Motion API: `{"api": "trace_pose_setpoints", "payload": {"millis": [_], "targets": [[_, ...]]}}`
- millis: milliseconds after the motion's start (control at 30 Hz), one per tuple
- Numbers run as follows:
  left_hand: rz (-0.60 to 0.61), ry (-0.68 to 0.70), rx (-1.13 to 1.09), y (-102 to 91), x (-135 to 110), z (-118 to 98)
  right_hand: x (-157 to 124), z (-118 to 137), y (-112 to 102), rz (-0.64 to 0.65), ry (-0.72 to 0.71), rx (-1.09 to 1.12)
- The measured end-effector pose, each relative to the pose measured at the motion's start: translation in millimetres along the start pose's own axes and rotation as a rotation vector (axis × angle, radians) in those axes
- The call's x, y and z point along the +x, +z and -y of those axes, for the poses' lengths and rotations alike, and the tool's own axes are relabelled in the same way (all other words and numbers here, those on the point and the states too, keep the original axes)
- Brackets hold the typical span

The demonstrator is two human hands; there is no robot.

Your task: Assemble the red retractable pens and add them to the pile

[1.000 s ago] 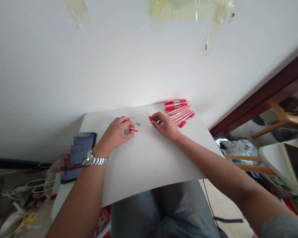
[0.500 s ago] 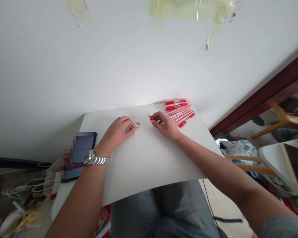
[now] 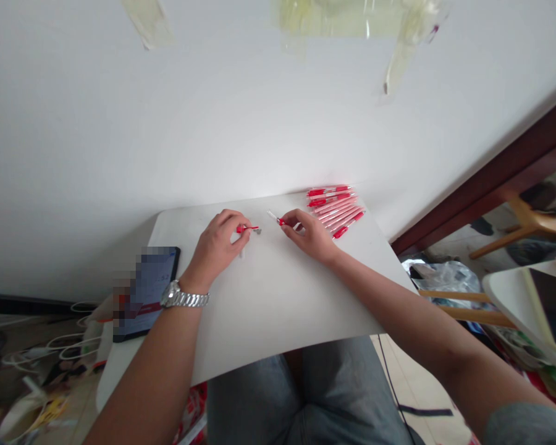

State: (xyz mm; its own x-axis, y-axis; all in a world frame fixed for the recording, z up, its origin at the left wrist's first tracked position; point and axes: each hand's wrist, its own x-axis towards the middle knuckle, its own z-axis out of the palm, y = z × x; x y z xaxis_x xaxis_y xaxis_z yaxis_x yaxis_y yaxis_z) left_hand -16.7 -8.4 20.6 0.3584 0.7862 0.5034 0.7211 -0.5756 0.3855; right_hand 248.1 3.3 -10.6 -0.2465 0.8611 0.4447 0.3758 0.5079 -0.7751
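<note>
My left hand (image 3: 220, 242) rests on the white table (image 3: 269, 296), fingers pinched on a thin red pen refill (image 3: 246, 229) whose tip points right toward a small metal piece (image 3: 258, 231). My right hand (image 3: 308, 235) is closed on a clear pen barrel (image 3: 275, 217) with a red grip, its end sticking out to the left. The two hands sit close together near the table's far edge. A row of several red-and-clear pens (image 3: 336, 207) lies just behind my right hand.
A phone (image 3: 143, 290) with a lit screen lies at the table's left edge. A white wall stands right behind the table. Cables lie on the floor at left; wooden furniture, bags and another white table (image 3: 528, 303) stand at right. My knees are under the table.
My left hand has lifted the red refill up and to the right, toward the small metal piece. My right hand has tilted the barrel slightly and otherwise stayed put.
</note>
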Motion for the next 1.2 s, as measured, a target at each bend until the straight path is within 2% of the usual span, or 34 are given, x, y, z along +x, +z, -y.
{"api": "trace_pose_setpoints", "payload": {"millis": [233,533,933,1200], "targets": [[-0.029,-0.034,0.006,-0.6,-1.3,-0.6,0.7,-3.2,-0.8,0.004,-0.053,-0.066],[-0.009,-0.046,0.039,0.1,-3.0,1.7,-0.5,-1.5,-1.6,0.025,-0.091,-0.103],[0.008,-0.026,0.052,-1.3,-1.7,-4.5,-1.7,3.6,-2.7,0.07,-0.065,-0.092],[0.035,0.041,-0.01,-0.7,-0.6,-6.1,-1.7,5.4,-2.3,0.082,-0.048,-0.091]]}}
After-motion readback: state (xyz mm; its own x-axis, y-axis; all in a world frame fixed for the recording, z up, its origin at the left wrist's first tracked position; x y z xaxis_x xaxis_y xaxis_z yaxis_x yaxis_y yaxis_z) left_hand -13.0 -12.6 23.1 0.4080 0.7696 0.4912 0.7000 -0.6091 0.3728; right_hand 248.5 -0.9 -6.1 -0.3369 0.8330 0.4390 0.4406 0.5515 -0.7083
